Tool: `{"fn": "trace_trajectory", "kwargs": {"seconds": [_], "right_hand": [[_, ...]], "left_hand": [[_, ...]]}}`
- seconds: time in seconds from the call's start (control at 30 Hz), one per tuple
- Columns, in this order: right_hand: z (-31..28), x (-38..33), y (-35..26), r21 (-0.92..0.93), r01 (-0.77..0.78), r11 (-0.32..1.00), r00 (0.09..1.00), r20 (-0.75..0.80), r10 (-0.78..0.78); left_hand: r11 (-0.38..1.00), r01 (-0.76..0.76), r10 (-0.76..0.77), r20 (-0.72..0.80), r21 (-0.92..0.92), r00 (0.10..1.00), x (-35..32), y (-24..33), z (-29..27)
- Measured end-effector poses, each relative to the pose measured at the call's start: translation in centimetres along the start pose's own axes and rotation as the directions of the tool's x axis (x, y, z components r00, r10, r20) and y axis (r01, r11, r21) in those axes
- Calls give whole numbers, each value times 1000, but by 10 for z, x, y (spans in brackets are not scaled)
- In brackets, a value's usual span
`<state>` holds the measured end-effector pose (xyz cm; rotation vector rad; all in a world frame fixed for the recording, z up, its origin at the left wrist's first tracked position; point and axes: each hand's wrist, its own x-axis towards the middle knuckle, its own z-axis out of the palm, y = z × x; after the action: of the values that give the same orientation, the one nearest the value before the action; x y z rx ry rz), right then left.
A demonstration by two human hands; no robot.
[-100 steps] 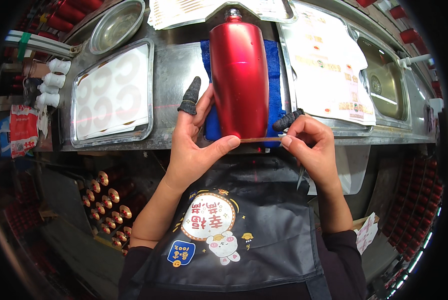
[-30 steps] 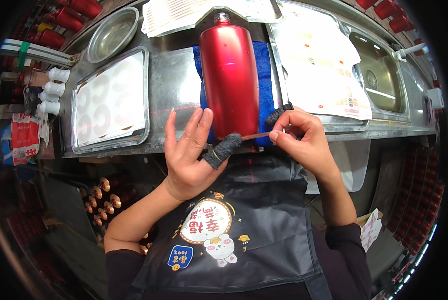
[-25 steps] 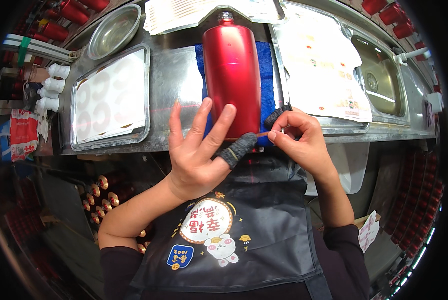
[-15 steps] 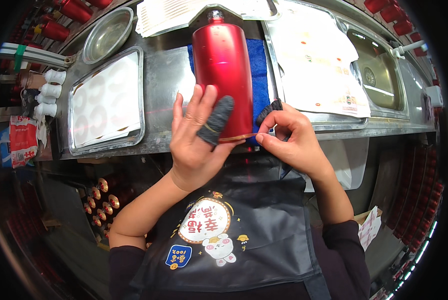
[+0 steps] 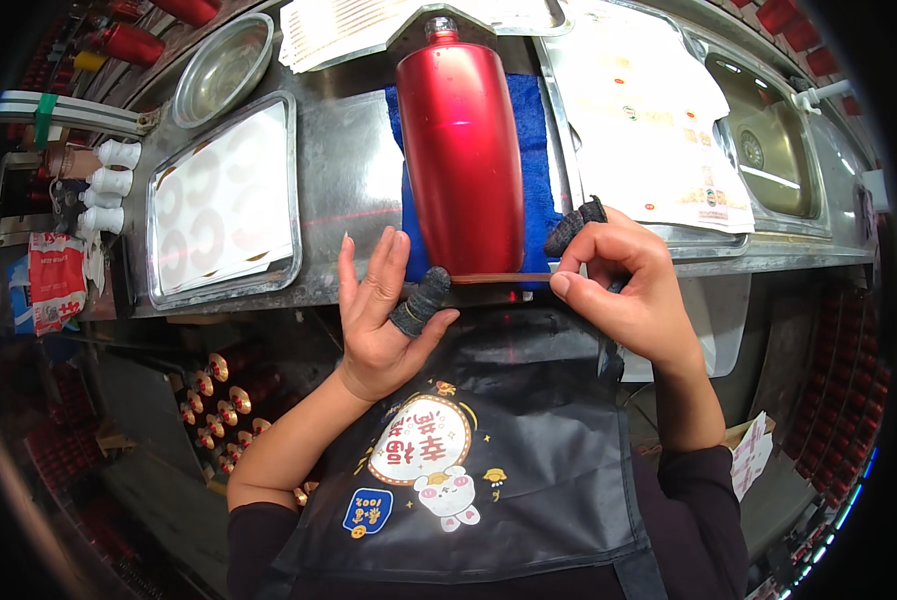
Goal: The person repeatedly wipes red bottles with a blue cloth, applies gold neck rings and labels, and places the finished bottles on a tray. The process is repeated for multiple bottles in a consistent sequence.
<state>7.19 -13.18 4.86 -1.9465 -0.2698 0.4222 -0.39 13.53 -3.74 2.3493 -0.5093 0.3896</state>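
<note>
A glossy red bottle (image 5: 463,160) lies on a blue cloth (image 5: 536,150), its neck pointing away from me. Across its near end runs a thin brown-gold strip (image 5: 503,279). At the strip's right end the thumb and bent index finger of my right hand (image 5: 633,280) are pinched together on it. My left hand (image 5: 383,320) is open, fingers spread, just left of the bottle's near corner; its index finger, in a dark grey finger sleeve, comes close to the strip's left end. Whether it touches cannot be told. A similar sleeve covers a right-hand finger.
On the metal bench, a tray (image 5: 293,215) with decal sheets stands left, below a round metal bowl (image 5: 223,70). Another tray of printed sheets (image 5: 653,130) lies right, beside a sink (image 5: 768,140). More striped sheets (image 5: 358,35) lie behind. White spools (image 5: 108,185) stand far left.
My left hand has come off the bottle's side and moved down and left. My right hand has shifted right, and more of the strip shows along the bottle's near end.
</note>
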Motion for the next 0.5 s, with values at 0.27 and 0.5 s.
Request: {"fn": "trace_trajectory", "kwargs": {"seconds": [0.27,0.5], "right_hand": [[3,6,16,4,-42,999,999,1,42],[9,11,18,48,-85,995,996,30,84]], "left_hand": [[990,-107,106,14,93,994,22,10,-10],[943,-225,228,15,244,974,48,25,-12]]}}
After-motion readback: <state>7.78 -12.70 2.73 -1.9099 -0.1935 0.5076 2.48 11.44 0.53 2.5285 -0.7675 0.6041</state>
